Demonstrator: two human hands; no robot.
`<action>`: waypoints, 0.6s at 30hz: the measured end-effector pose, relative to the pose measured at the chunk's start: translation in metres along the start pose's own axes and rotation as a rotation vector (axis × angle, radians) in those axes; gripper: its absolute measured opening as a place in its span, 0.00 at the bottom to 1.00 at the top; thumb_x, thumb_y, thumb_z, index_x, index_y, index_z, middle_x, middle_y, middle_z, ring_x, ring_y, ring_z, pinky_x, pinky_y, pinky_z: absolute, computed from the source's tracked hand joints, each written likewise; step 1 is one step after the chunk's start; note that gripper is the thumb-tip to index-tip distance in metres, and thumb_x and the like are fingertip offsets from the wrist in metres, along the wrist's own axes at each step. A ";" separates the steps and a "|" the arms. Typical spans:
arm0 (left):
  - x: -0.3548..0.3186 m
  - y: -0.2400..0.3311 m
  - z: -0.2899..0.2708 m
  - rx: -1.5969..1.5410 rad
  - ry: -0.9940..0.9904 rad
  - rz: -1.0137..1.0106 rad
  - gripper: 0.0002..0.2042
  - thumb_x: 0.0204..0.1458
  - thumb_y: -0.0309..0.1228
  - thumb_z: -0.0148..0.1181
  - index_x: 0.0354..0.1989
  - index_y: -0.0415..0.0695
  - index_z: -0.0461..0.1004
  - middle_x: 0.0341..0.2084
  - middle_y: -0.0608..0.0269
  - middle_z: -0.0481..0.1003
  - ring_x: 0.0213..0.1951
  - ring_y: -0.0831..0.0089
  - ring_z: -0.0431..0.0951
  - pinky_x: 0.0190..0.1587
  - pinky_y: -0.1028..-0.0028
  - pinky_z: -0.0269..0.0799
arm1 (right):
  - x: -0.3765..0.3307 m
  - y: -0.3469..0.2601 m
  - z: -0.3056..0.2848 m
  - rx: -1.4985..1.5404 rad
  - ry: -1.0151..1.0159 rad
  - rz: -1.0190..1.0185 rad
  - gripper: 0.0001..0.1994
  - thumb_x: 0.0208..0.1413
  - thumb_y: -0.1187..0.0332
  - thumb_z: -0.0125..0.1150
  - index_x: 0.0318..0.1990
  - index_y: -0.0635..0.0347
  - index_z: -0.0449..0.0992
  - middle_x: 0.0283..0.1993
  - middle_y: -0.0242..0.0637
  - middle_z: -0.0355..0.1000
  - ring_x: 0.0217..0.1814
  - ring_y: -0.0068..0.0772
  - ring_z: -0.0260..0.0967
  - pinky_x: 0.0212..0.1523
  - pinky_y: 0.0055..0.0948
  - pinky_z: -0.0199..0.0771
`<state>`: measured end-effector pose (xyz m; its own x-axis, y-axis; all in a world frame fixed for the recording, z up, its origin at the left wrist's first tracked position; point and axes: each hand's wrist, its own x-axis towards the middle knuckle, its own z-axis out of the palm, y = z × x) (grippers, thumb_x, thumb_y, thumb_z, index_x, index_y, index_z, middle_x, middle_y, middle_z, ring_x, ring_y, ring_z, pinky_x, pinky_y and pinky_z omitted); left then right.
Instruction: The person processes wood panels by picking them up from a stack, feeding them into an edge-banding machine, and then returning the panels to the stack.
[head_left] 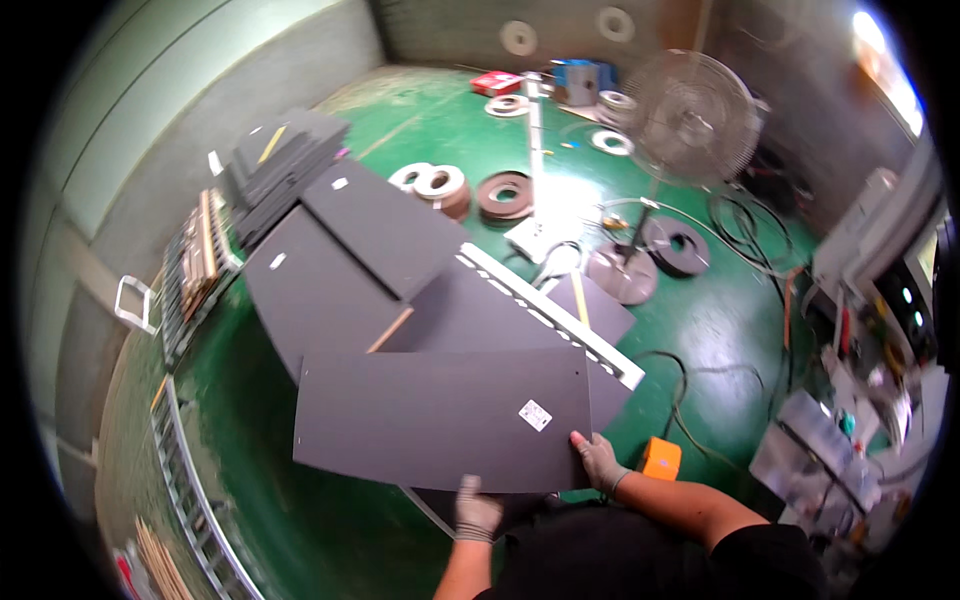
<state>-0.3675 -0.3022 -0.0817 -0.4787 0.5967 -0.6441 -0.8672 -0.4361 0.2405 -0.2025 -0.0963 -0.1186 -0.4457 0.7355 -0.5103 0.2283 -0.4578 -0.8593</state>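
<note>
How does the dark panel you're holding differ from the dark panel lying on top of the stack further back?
The held panel lies nearest, wide across the view, gripped at its near edge by the left hand and right hand; the back panel rests untouched on other panels, running diagonally. The held panel's white sticker sits near its right end; the back panel's sits near its far end. Both are flat, dark grey and rectangular.

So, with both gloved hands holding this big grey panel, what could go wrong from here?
1. The left hand and right hand grip only the near edge of the grey panel; its far side might sag or slip.
2. Cables and an orange tool lie on the green floor nearby; tripping seems possible.
</note>
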 end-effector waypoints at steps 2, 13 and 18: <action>0.015 0.046 -0.001 0.057 -0.060 0.257 0.27 0.53 0.48 0.59 0.57 0.43 0.69 0.53 0.56 0.73 0.55 0.53 0.71 0.60 0.50 0.65 | -0.011 0.017 -0.047 -0.250 0.125 -0.161 0.26 0.60 0.46 0.57 0.43 0.67 0.76 0.43 0.54 0.76 0.46 0.55 0.73 0.48 0.44 0.71; -0.013 -0.039 0.053 0.287 0.060 -0.143 0.34 0.59 0.58 0.49 0.64 0.44 0.63 0.62 0.59 0.66 0.62 0.55 0.65 0.64 0.56 0.61 | -0.220 -0.044 -0.216 -0.406 0.994 -0.296 0.26 0.55 0.45 0.63 0.38 0.65 0.79 0.32 0.50 0.76 0.34 0.51 0.76 0.33 0.38 0.72; -0.019 -0.082 0.085 0.546 -0.172 -0.364 0.31 0.59 0.55 0.48 0.65 0.47 0.64 0.62 0.59 0.68 0.62 0.60 0.66 0.63 0.52 0.62 | -0.325 -0.022 -0.280 -0.327 1.287 -0.164 0.24 0.59 0.47 0.58 0.29 0.65 0.77 0.25 0.50 0.71 0.27 0.48 0.71 0.29 0.37 0.68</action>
<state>-0.2988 -0.2201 -0.0273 -0.1189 0.7594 -0.6396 -0.9004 0.1890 0.3918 0.1799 -0.1856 0.0559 0.5985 0.7968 0.0836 0.5270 -0.3130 -0.7902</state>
